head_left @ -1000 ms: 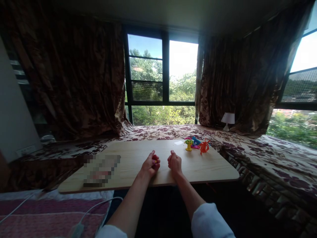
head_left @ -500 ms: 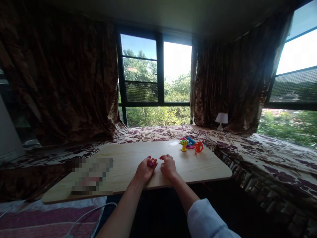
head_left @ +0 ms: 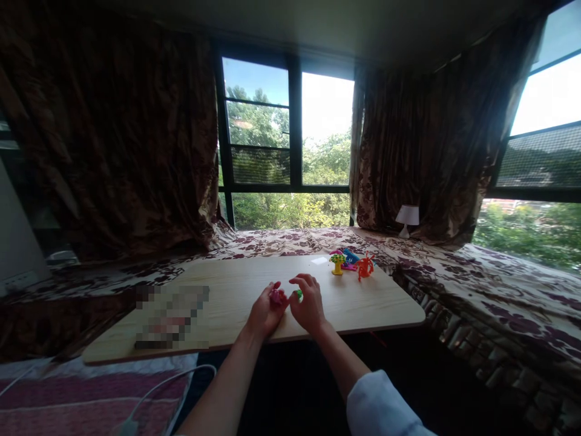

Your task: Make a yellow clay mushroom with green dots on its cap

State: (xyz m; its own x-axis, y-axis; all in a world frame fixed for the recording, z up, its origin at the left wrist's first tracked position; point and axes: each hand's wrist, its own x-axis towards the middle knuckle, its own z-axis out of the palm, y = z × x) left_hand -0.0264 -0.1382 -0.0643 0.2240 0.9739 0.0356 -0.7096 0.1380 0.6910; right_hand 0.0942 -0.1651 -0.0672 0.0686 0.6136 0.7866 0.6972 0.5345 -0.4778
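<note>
My left hand [head_left: 264,310] rests on the wooden table [head_left: 218,284], its fingers closed round a small pink piece [head_left: 275,296]. Right beside it, my right hand [head_left: 308,301] pinches a small green piece [head_left: 299,295] between thumb and fingers. The two hands nearly touch near the table's front edge. Farther back on the right of the table stand a yellow and green toy figure [head_left: 336,263], an orange spiky toy [head_left: 364,267], and a blue and pink toy [head_left: 348,258] behind them.
A blurred flat object [head_left: 171,310] lies on the table's left part. A small white lamp [head_left: 407,218] stands on the floral-covered ledge by the window. Dark curtains hang left and right. A white cable [head_left: 154,390] runs over striped bedding at lower left.
The hands have drawn close together, and a green piece now shows in my right hand's fingers. The left hand's coloured piece now looks pink. The camera has shifted slightly.
</note>
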